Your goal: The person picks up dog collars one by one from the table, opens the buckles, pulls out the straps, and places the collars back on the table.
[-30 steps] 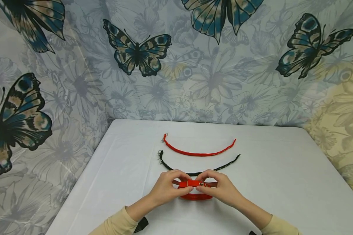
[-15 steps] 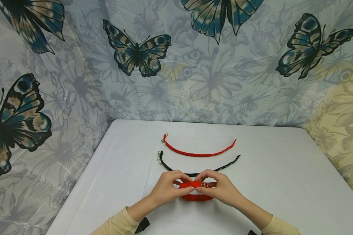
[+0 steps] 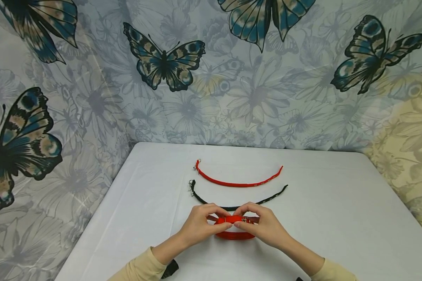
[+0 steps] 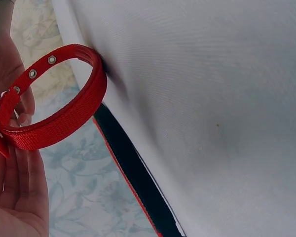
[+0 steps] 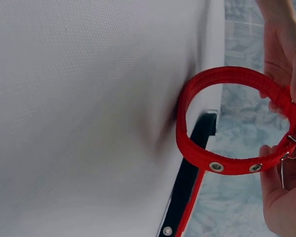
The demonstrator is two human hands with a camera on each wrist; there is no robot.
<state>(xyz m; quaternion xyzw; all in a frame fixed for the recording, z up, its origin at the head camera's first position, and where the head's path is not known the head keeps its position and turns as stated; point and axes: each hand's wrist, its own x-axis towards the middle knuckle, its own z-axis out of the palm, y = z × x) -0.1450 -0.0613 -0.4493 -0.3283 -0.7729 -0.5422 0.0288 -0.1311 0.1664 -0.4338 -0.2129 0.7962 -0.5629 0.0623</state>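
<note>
A red collar (image 3: 235,235) with metal eyelets and a buckle is closed into a loop at the near middle of the table. My left hand (image 3: 201,224) pinches the top of the loop between thumb and fingers. From the other side my right hand (image 3: 267,225) pinches it close to the buckle, fingertips nearly meeting the left ones. In the left wrist view the collar (image 4: 64,118) stands as a ring with its lower side by the white cloth. The right wrist view shows the buckle and rings of the collar (image 5: 227,165) partly hidden at the right fingers.
Behind the hands a black collar (image 3: 195,195) lies unfastened in a curve, its middle near the fingers. Beyond it lies another red collar (image 3: 232,184), also unfastened. White cloth covers the table (image 3: 337,203). A butterfly-patterned backdrop (image 3: 260,105) rises at the back and sides.
The buckle section of the held collar has shifted slightly right between the fingers. Both hands stay almost in place, and the two collars behind have not moved.
</note>
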